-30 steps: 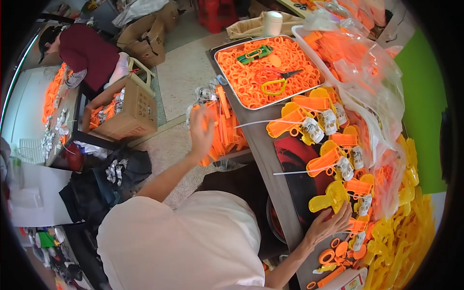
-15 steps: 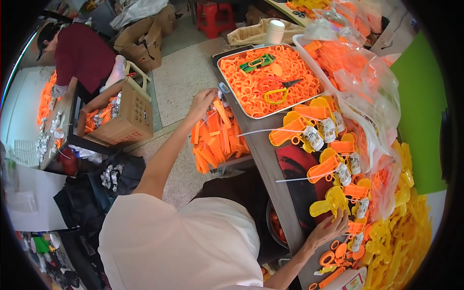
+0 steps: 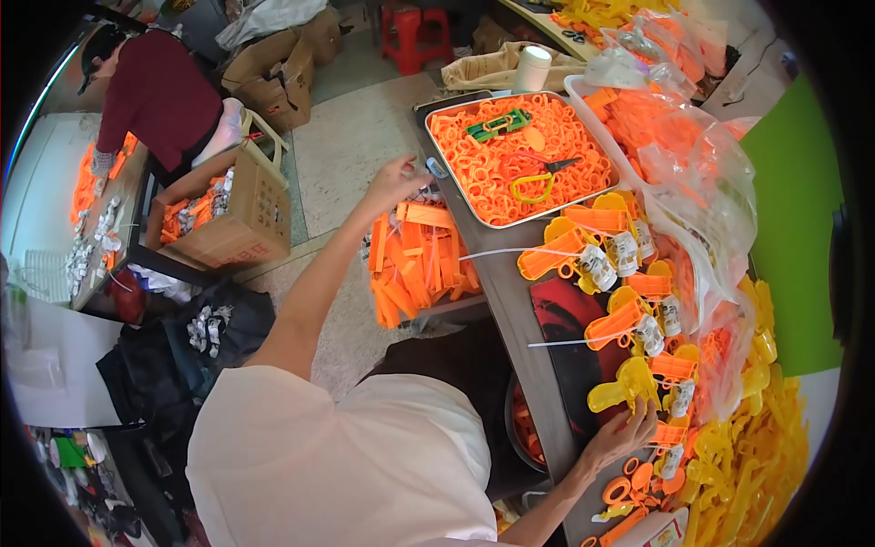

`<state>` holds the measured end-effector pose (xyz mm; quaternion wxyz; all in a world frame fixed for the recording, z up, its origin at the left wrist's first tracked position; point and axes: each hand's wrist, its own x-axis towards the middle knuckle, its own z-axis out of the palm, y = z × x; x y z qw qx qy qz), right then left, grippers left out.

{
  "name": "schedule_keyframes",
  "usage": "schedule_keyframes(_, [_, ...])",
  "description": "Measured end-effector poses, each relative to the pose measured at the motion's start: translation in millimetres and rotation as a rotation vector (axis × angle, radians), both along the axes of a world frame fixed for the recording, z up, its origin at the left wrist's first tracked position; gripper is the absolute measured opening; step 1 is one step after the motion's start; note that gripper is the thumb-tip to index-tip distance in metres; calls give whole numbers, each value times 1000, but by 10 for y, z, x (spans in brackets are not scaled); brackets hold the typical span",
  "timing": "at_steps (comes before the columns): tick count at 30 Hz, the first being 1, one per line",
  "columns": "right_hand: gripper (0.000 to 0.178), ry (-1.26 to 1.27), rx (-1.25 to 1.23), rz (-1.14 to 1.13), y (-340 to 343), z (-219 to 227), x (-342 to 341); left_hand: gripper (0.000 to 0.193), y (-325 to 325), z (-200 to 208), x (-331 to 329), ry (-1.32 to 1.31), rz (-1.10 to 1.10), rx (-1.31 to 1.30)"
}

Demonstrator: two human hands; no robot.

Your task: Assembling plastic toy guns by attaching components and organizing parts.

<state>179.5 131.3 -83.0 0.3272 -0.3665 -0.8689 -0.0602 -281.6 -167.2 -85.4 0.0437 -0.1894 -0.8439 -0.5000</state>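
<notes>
At the table's [image 3: 492,242] left edge, my left hand [image 3: 396,182] has its fingers bent but apart, with nothing seen between them. Just under it hangs or stands a container heaped with flat orange plastic strips [image 3: 410,264]. On the right side of the table, my right hand [image 3: 622,436] grips the near end of a translucent yellow plastic toy shell [image 3: 623,385]. Its fingertips are partly hidden behind the shell. Beyond that hand lies a row of orange and yellow plastic toys [image 3: 612,321], each with a small white-labelled bottle.
A metal tray [image 3: 483,217] of orange rings holds yellow-handled scissors [image 3: 533,188]. Plastic bags [image 3: 702,173] of orange parts and a yellow parts heap [image 3: 743,456] line the right. Loose orange pieces [image 3: 620,490] lie nearby. A co-worker [image 3: 164,96] bends over another table, beside a cardboard box [image 3: 246,214].
My left hand has lifted slightly and moved right; an orange strip beneath it now lies flat on the heap. My right hand keeps its hold. The view has shifted slightly.
</notes>
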Motion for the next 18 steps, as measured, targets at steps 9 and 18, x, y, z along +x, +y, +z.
schedule_keyframes(9, [30, 10, -21, -7, -56, 53, -49, 37, -178, 20, -26, -381, -160, -12])
schedule_keyframes(18, [25, 97, -76, 43, -56, 109, -92, 42, -403, -266, 137, -403, 56, 421])
